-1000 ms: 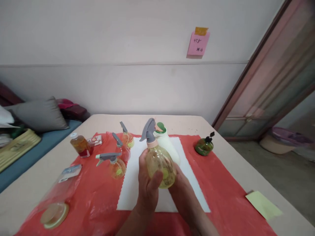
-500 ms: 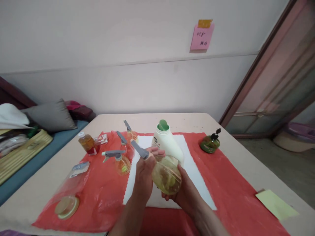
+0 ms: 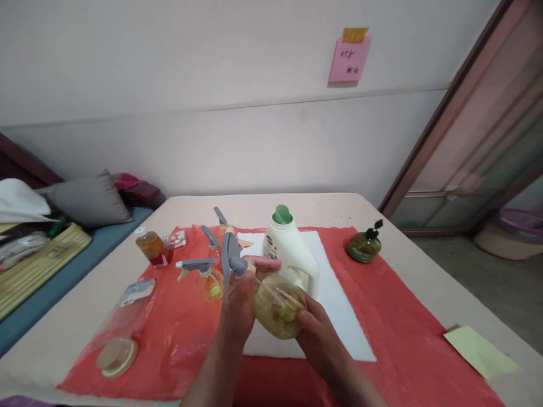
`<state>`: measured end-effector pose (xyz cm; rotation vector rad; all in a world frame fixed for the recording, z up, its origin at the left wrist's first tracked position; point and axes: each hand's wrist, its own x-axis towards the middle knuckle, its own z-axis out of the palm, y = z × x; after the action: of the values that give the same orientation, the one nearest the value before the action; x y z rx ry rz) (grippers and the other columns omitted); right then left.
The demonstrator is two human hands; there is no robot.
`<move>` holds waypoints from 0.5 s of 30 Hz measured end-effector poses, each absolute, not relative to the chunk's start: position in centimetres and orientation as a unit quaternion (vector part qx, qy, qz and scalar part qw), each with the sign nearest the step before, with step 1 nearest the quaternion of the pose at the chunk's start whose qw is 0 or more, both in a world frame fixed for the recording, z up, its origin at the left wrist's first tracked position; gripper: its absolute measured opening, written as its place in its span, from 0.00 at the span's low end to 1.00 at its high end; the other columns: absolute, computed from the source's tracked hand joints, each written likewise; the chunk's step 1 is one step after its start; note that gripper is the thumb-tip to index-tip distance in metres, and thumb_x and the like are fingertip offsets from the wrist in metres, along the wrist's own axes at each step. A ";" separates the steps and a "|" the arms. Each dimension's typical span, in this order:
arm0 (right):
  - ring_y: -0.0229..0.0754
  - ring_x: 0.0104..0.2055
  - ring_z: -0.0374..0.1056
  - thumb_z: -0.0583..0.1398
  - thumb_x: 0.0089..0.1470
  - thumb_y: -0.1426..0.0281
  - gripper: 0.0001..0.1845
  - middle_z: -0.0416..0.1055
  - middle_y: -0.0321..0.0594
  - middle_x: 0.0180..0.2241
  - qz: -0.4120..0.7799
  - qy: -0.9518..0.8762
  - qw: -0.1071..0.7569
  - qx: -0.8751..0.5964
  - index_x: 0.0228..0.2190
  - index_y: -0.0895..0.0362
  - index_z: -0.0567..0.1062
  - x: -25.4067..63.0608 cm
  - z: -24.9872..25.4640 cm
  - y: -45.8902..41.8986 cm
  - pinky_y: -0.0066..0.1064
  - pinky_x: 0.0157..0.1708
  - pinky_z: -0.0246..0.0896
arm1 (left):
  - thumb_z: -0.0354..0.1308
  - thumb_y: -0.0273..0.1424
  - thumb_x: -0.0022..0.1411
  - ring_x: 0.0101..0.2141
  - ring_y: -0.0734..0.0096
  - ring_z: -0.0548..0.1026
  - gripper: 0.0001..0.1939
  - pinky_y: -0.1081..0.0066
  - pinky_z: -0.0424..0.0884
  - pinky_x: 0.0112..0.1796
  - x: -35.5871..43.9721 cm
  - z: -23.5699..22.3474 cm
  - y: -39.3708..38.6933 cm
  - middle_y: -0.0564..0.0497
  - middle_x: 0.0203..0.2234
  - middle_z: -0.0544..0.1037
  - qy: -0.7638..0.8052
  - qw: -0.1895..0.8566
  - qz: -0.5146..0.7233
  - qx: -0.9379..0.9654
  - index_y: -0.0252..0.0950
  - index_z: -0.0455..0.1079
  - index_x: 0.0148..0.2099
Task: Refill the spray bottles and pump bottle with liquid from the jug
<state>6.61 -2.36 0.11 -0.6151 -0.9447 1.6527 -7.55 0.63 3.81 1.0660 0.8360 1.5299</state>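
A clear spray bottle (image 3: 278, 308) with a grey trigger head lies tilted between my hands, its head pointing up and left. My left hand (image 3: 238, 305) grips it around the neck, just below the trigger head, with some fingers stretched along its far side. On the bottle's rounded bottom end, my right hand (image 3: 320, 328) is closed; part of its grip is hidden. Just behind stands a white jug (image 3: 292, 249) with a green piece in its mouth. Under both hands is a white cloth or sheet (image 3: 343, 322).
Several spray bottles, one being an orange-tinted bottle (image 3: 211, 282), stand at left near an amber bottle (image 3: 153, 247). A round lidded container (image 3: 117, 357) sits front left. At right are a green pump bottle (image 3: 363, 246) and a yellow paper (image 3: 481, 351). Red sheeting (image 3: 173, 333) covers the table.
The spray bottle has turned in my hands and shifted slightly left, so its trigger head now shows more from the side. My right hand has moved along its bottom end.
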 end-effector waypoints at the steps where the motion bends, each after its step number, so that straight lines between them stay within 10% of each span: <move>1: 0.56 0.52 0.70 0.68 0.46 0.47 0.35 0.76 0.45 0.49 0.679 -0.416 0.540 -0.273 0.51 0.53 0.74 6.6 -0.1 -2.5 0.47 0.53 0.64 | 0.57 0.49 0.62 0.43 0.54 0.78 0.22 0.61 0.74 0.42 -7.5 3.8 0.7 0.41 0.42 0.81 0.344 0.528 0.642 0.436 0.35 0.77 0.42; 9: 0.54 0.65 0.58 0.74 0.40 0.60 0.46 0.62 0.44 0.63 0.482 -0.471 0.614 -0.410 0.59 0.46 0.62 5.8 -1.8 -3.3 0.46 0.64 0.55 | 0.64 0.45 0.58 0.43 0.61 0.80 0.19 0.64 0.73 0.46 -6.7 4.4 1.1 0.44 0.40 0.83 0.344 0.548 0.693 0.317 0.36 0.76 0.44; 15: 0.44 0.40 0.76 0.51 0.57 0.39 0.37 0.74 0.48 0.52 0.825 -0.247 0.424 -0.281 0.55 0.50 0.69 6.2 0.3 -2.2 0.28 0.28 0.68 | 0.65 0.44 0.58 0.41 0.59 0.81 0.19 0.63 0.74 0.44 -7.1 4.2 1.0 0.43 0.39 0.83 0.355 0.548 0.683 0.328 0.35 0.75 0.44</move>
<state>6.24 -2.24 0.25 -0.7032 -0.6190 2.0631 -7.13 1.01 4.16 0.7769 0.8404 1.6192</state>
